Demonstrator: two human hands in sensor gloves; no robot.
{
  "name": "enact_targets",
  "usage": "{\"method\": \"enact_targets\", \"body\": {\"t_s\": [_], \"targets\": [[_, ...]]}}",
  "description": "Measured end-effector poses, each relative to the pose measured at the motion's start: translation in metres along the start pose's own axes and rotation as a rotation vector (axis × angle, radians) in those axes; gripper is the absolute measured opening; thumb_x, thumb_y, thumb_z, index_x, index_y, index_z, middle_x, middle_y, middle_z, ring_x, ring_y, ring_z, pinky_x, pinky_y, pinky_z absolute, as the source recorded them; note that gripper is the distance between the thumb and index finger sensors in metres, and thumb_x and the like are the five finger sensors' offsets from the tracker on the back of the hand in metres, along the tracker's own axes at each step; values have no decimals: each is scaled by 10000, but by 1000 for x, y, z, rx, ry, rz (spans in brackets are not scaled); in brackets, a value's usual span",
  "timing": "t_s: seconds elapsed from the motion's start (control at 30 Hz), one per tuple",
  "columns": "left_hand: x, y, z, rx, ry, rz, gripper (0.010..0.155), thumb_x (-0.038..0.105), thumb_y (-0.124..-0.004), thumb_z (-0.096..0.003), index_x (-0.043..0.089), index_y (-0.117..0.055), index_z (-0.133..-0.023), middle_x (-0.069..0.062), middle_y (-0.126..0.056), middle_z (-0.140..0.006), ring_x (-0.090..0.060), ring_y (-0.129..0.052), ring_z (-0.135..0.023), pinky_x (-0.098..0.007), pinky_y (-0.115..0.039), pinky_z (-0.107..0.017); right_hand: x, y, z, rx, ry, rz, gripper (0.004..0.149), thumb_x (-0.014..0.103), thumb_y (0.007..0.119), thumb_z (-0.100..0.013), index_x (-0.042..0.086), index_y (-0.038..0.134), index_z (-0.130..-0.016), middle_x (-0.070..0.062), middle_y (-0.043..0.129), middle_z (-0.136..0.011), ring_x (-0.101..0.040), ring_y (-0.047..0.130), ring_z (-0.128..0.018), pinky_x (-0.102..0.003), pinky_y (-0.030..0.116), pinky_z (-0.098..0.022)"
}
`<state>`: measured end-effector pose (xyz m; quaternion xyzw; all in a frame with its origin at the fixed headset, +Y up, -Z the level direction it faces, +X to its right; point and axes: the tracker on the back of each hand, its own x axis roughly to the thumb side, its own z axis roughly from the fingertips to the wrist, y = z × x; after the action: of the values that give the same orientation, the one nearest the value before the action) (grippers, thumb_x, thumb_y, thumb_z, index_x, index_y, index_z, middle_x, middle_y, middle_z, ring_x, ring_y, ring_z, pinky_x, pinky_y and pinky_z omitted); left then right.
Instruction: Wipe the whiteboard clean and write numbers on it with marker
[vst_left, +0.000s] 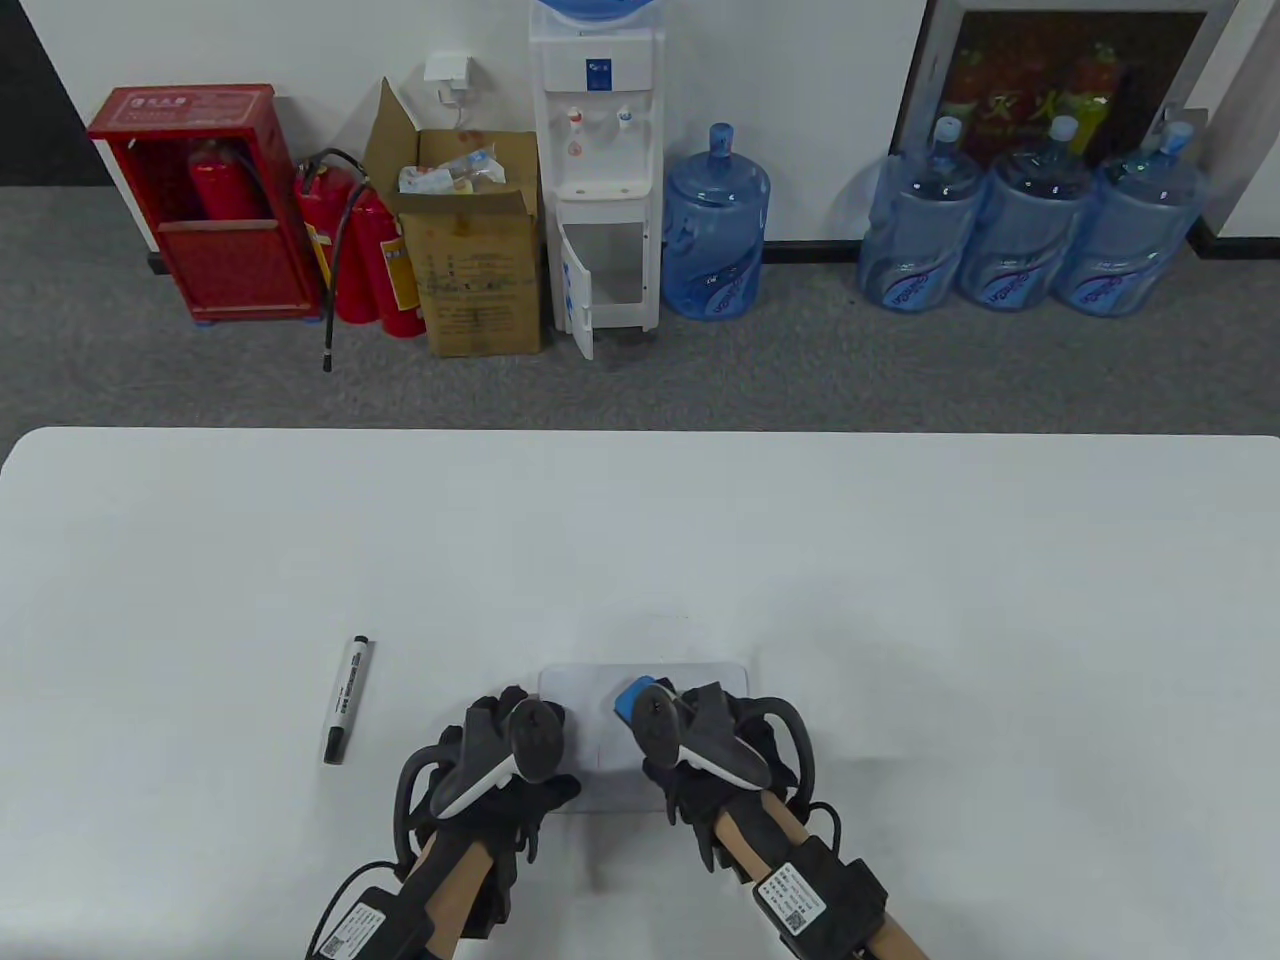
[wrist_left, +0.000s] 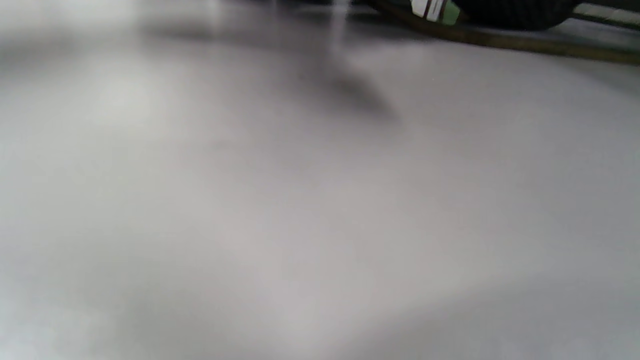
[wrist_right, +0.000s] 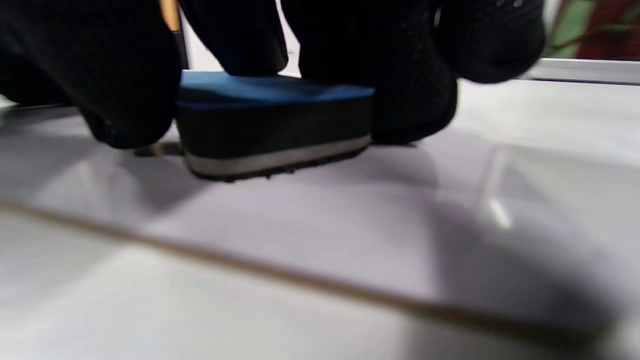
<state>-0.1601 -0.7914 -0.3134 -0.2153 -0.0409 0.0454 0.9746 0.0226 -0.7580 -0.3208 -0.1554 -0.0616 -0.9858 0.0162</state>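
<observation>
A small whiteboard (vst_left: 600, 745) lies flat near the table's front edge, partly under both hands. My right hand (vst_left: 690, 735) grips a blue-topped eraser (vst_left: 632, 697) and holds it down on the board; in the right wrist view the eraser (wrist_right: 272, 125) sits between my gloved fingers (wrist_right: 415, 90) with its felt on the board surface (wrist_right: 310, 220). My left hand (vst_left: 500, 760) rests on the board's left end, fingers hidden under the tracker. A black-capped marker (vst_left: 347, 698) lies on the table to the left, apart from both hands. The left wrist view is blurred, showing only pale surface.
The white table (vst_left: 900, 600) stretches wide around the board. Beyond its far edge on the floor stand a cardboard box (vst_left: 478, 250), a water dispenser (vst_left: 600, 170), fire extinguishers (vst_left: 365, 250) and several water jugs (vst_left: 1020, 220).
</observation>
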Motion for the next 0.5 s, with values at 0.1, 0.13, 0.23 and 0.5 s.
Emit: {"method": "enact_targets", "body": {"t_s": [0.1,0.13,0.23,0.5], "targets": [[0,0,0,0,1,-2,769,606,-613,-443,390,-317,-1118,-41,-189,-1263,-409,-242,-1170,-667,-296,-819,17,0,9,8,-76,29,717,522,877,-397,252,635,-1016,-149,752,-922,-340,893,-666,-567,701,-524],[0,0,0,0,1,-1,770,608,-612,-442,391,-315,-1118,-38,-188,-1263,-408,-240,-1170,-666,-295,-819,19,0,12,12,-90,38,720,523,877,-397,252,631,-1018,-148,750,-925,-340,893,-669,-567,702,-526],[0,0,0,-3,2,6,769,609,-615,-442,393,-314,-1116,-33,-175,-1263,-402,-232,-1170,-664,-292,-820,16,0,19,29,-122,19,721,520,889,-393,269,630,-1018,-144,742,-935,-340,883,-688,-568,696,-536],[0,0,0,-4,2,8,768,610,-614,-441,396,-312,-1115,-30,-173,-1263,-400,-231,-1170,-664,-292,-821,-12,0,33,68,-126,-20,710,499,920,-380,330,641,-1011,-126,725,-962,-344,860,-740,-582,660,-580]]}}
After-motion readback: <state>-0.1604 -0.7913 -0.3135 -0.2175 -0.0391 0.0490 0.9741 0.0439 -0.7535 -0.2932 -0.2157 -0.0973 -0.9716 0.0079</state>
